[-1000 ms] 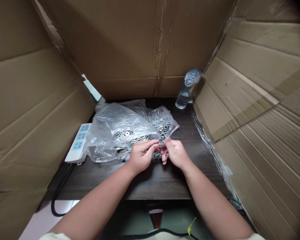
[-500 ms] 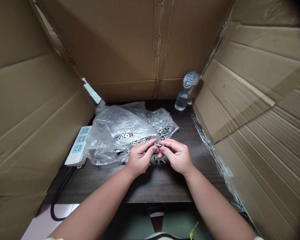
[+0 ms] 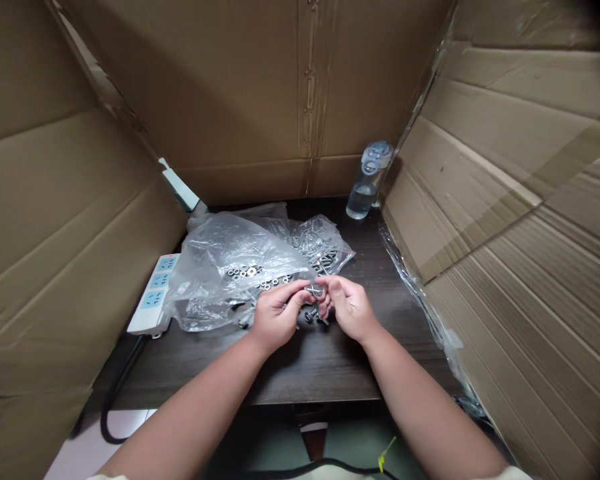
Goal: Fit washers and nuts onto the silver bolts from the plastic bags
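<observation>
Between my fingertips is a small metal bolt [image 3: 314,290], too small to make out in detail. My left hand [image 3: 278,315] pinches it from the left with thumb and index finger. My right hand [image 3: 349,307] is at its right end, fingers curled and thumb raised a little; whether it grips the bolt is unclear. Several nuts [image 3: 251,271] lie on the clear plastic bag [image 3: 200,267] beyond my left hand. More bolts [image 3: 310,316] lie on the table just below and between my hands. A smaller bag of screws [image 3: 325,243] rests behind them.
The dark table [image 3: 320,373] has cardboard walls [image 3: 240,100] on three sides. A water bottle [image 3: 367,183] stands at the back right. A white power strip [image 3: 155,297] with a black cable lies at the left edge. Crumpled clear plastic [image 3: 420,293] runs along the right wall.
My right thumb has lifted and my right fingers have shifted around the bolt's end. My left hand keeps its pinch. The whole view has moved slightly.
</observation>
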A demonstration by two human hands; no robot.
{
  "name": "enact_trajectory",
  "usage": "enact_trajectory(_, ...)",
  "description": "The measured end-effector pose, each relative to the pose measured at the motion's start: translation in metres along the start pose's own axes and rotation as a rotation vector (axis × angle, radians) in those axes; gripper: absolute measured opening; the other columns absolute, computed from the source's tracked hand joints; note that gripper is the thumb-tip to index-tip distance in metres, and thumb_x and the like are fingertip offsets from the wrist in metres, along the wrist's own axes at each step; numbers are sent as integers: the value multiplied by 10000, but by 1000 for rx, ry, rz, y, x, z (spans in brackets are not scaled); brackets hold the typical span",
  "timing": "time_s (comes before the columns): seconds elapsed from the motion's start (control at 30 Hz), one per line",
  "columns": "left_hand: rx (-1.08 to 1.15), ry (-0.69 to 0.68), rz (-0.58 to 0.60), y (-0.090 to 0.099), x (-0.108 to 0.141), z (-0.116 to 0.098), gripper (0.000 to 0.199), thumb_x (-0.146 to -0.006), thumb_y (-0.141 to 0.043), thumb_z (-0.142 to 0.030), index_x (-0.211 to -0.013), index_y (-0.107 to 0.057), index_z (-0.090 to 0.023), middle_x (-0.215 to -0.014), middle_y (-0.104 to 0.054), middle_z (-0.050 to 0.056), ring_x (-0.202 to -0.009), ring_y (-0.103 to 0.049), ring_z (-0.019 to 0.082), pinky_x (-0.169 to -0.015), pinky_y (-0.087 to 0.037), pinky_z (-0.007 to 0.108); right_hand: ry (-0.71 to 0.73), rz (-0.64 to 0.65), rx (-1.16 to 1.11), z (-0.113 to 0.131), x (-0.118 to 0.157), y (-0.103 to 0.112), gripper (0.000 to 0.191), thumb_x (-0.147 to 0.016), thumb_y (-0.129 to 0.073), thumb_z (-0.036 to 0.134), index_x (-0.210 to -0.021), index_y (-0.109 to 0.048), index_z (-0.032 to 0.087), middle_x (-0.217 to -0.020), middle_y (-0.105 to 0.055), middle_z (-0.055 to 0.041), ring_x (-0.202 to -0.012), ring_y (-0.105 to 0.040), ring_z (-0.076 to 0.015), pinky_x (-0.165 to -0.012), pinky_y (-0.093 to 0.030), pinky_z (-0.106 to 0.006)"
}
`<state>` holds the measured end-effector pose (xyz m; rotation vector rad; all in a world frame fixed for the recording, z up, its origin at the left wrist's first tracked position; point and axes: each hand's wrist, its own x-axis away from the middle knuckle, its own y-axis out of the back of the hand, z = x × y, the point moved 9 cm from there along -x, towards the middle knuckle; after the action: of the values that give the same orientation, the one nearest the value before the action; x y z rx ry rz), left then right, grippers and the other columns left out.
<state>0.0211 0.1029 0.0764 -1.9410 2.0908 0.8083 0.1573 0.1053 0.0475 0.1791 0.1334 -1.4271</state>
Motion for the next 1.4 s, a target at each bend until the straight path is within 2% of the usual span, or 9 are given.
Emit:
enact_trajectory(0.07, 51, 69, -36, 2, 1, 6, 185, -828, -597, -263, -942, -711, -172, -713, -730, 39, -653, -682, 159, -665, -555, 267, -46, -7, -128, -2, 1, -1, 320, -849, -564, 450, -1028, -595, 186, -720, -597, -17, -517, -597, -135, -484, -502, -266)
enact_trajectory(0.17, 104, 129, -72, 5, 1, 10, 190, -813, -613, -276, -924, -715, -162, -713, -729, 39, -642, -679, 158, -648, -556, 264, -27, -5, -203, 6, 2, -4, 323, -757, -698, 348, -1024, -601, 195, -838, -624, -28, -595, -642, -147, -563, -546, -289)
enact_trajectory(0.37, 75, 62, -3, 0, -2, 2, 168, -801, -621, -270, -875, -732, -167, -649, -719, 34, -604, -667, 151, -627, -550, 259, -52, -9, -78, 4, 3, -4, 273, -819, -610, 425, -847, -657, 157, -533, -600, 4, -453, -575, -127, -469, -490, -250)
enact_trajectory(0.5, 22, 2, 3, -2, -2, -1, 144, -792, -632, -246, -858, -735, -169, -641, -721, 33, -590, -665, 144, -644, -545, 258, -167, 19, -66, -12, -1, -4, 503, -848, -474, 585, -610, -553, 149, -436, -525, 4, -363, -507, -100, -375, -410, -207)
enact_trajectory(0.6, 30, 50, -10, -2, -2, 6, 164, -805, -616, -262, -880, -732, -174, -660, -724, 32, -599, -667, 146, -655, -552, 266, -199, -8, -210, -15, -4, -2, 509, -823, -462, 636, -755, -577, 144, -545, -558, 2, -417, -563, -117, -397, -459, -224)
enact_trajectory(0.7, 73, 128, -45, 1, -2, 13, 182, -811, -605, -272, -900, -728, -171, -674, -722, 34, -619, -670, 154, -638, -555, 264, -169, 6, -269, -10, -4, -4, 417, -796, -580, 549, -918, -590, 150, -652, -598, -3, -483, -604, -124, -454, -504, -244)
enact_trajectory(0.83, 99, 127, -30, 1, -1, 12, 168, -807, -611, -257, -882, -732, -167, -682, -715, 31, -618, -660, 143, -630, -544, 243, -121, 99, -257, -4, -1, -12, 370, -796, -636, 425, -1029, -590, 142, -594, -619, 6, -480, -598, -128, -492, -516, -268)
enact_trajectory(1.0, 107, 129, -27, -1, 1, 14, 183, -814, -604, -280, -869, -734, -164, -628, -681, 20, -605, -636, 136, -634, -533, 245, -104, 82, -228, -5, 1, -12, 347, -787, -656, 370, -1035, -620, 131, -572, -626, 6, -485, -595, -125, -505, -506, -267)
enact_trajectory(1.4, 181, 224, -55, -4, 4, 25, 209, -785, -632, -315, -876, -729, -154, -642, -696, 31, -551, -625, 133, -538, -523, 236, -133, 126, -115, -10, 0, -16, 411, -875, -472, 519, -740, -591, 149, -532, -552, 15, -442, -542, -99, -440, -456, -211)
